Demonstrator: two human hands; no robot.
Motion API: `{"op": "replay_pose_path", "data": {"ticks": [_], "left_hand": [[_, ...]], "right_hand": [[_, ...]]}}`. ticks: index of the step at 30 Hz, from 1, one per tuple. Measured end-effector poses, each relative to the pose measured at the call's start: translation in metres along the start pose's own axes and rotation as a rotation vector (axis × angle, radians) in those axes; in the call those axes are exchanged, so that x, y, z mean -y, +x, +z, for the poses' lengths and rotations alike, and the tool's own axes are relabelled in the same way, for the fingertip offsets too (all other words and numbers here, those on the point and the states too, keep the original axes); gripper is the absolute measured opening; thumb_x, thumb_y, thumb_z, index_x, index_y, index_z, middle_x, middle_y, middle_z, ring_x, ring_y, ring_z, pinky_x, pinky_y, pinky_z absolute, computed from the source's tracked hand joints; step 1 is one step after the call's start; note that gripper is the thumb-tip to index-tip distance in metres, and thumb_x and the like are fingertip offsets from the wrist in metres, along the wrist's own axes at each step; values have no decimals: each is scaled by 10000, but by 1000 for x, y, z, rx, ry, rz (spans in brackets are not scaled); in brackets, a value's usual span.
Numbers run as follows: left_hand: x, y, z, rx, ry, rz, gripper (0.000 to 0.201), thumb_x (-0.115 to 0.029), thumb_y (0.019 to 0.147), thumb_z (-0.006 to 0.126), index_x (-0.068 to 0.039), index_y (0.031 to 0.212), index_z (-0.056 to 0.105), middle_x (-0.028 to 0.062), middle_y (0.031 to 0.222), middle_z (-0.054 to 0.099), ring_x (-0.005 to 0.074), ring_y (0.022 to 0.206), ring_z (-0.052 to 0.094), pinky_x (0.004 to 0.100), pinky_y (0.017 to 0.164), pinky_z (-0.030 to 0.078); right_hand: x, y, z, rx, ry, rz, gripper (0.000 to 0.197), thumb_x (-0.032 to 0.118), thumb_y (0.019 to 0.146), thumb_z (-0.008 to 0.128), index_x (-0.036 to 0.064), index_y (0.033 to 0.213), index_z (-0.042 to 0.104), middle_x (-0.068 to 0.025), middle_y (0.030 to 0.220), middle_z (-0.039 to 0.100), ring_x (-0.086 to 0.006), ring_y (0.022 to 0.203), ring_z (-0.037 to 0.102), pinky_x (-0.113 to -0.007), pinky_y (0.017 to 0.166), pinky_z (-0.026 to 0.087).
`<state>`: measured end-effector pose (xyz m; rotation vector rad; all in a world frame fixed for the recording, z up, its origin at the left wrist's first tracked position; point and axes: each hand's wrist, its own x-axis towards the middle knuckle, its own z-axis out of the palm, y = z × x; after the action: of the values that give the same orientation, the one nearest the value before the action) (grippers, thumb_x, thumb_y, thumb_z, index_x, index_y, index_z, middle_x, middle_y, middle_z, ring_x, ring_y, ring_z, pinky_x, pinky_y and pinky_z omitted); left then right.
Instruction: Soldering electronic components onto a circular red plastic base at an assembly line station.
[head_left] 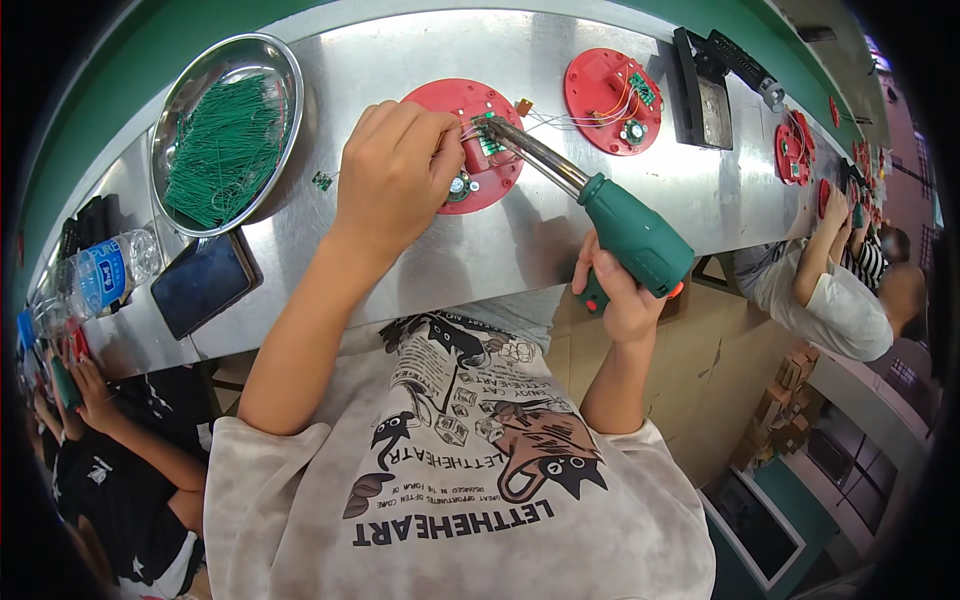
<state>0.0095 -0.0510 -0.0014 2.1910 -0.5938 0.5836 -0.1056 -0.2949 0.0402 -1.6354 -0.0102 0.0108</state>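
A round red plastic disc lies on the bench, with a small green circuit board and a small round speaker on it. My left hand is over the disc's left side, thumb and forefinger pinched at thin wires beside the board. From the right, my right hand grips the handle of a green soldering gun. Its long metal nose slants up and left, and the tip is at the board, close to my left fingertips. The exact contact is too small to make out.
Left stands a steel bowl heaped with green wires, near a dark phone and a plastic bottle. A second red disc with wired parts and a black tray lie right. Co-workers sit on both sides.
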Motion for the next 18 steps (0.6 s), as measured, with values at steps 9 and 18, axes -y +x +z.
{"op": "replay_pose_path", "data": {"ticks": [9,18], "left_hand": [[1,0,1,-12,0,36,81,-50,799,728,-32,867,687,88,811,656,286,734,614,405,719,505],[3,-3,1,11,0,35,73,-27,798,727,-25,858,685,89,797,654,283,721,608,405,697,495]], "right_hand": [[-9,-2,-6,-224,115,-113,405,243,963,587,-114,1151,554,-209,966,635,-209,517,607,-317,449,486],[-36,12,-9,-299,330,-109,394,325,998,518,-64,1047,548,-207,943,613,-194,466,561,-334,400,472]]}}
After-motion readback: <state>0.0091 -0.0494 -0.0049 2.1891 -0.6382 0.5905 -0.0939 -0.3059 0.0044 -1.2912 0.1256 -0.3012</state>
